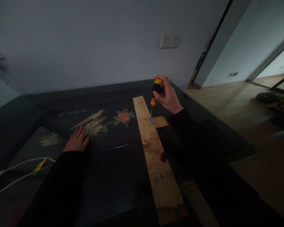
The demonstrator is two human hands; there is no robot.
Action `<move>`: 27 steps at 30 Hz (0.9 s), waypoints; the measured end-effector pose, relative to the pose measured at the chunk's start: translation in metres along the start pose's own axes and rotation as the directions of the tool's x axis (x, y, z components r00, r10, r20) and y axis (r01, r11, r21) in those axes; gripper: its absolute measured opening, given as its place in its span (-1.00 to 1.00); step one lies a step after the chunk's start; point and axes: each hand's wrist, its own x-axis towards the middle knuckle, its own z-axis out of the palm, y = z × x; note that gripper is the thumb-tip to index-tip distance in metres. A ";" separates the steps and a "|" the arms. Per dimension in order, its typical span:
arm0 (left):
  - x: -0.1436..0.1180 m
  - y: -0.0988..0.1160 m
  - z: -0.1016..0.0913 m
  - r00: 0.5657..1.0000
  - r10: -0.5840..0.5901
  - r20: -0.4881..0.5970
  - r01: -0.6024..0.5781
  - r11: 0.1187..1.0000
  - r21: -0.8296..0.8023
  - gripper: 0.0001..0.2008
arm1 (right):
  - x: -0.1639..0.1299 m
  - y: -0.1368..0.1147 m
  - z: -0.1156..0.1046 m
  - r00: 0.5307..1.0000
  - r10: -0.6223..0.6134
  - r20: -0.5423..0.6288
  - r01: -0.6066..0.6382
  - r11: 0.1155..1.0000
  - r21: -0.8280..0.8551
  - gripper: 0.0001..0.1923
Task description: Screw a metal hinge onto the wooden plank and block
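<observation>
A room in a home is indicated. Plain pale painted walls (85,41) are fitted with a white rectangular double power outlet (170,41). The floor is laid with light brown wood-look planks (217,99), and a broad opening with a grey frame (269,58) is provided at the right. Domestic furnishing is shown by a glossy black furniture top (118,170), which is decorated with a pale long-tailed bird (93,117) and a pink, green-leaved flower (124,117).
</observation>
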 end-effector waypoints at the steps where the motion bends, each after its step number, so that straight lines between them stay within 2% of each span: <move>1: -0.001 0.001 -0.001 1.000 -0.003 -0.003 0.003 1.000 0.003 -0.43 | 0.001 0.000 -0.001 1.000 -0.018 0.015 0.017 1.000 0.015 -0.52; 7: -0.008 0.016 -0.016 0.990 0.022 -0.143 -0.020 1.000 0.019 -0.44 | 0.003 0.004 -0.006 0.996 -0.066 0.057 0.059 0.993 0.105 -0.52; 11: -0.015 0.048 -0.030 0.974 0.111 -0.197 -0.122 0.991 -0.046 -0.47 | 0.003 0.009 -0.008 0.996 -0.033 0.085 0.022 0.992 0.121 -0.52; 14: -0.028 0.092 -0.036 0.935 0.175 -0.309 -0.245 0.948 -0.205 -0.57 | 0.004 0.011 -0.010 0.994 -0.034 0.101 0.023 0.993 0.116 -0.52; 16: -0.039 0.130 -0.037 0.908 0.274 -0.317 -0.376 0.865 -0.332 -0.60 | 0.004 0.010 -0.011 0.993 -0.052 0.103 0.040 0.993 0.111 -0.53; 18: -0.046 0.171 -0.035 0.890 0.330 -0.315 -0.445 0.781 -0.438 -0.63 | 0.004 0.006 -0.012 0.992 -0.062 0.106 0.053 0.995 0.085 -0.53; 21: -0.043 0.230 -0.030 0.871 0.323 -0.370 -0.487 0.666 -0.565 -0.68 | 0.005 -0.005 -0.011 0.993 -0.041 0.114 0.042 0.999 -0.004 -0.55; 23: -0.033 0.262 -0.025 0.873 0.288 -0.394 -0.482 0.631 -0.608 -0.68 | 0.007 -0.013 -0.010 0.992 -0.003 0.123 0.011 0.997 -0.070 -0.56; 25: -0.021 0.284 -0.020 0.881 0.250 -0.401 -0.463 0.632 -0.622 -0.67 | 0.012 -0.020 -0.009 0.990 0.042 0.136 -0.024 0.991 -0.132 -0.56; 27: -0.013 0.296 -0.016 0.887 0.225 -0.403 -0.448 0.634 -0.631 -0.67 | 0.019 -0.026 -0.008 0.986 0.076 0.150 -0.045 0.979 -0.199 -0.60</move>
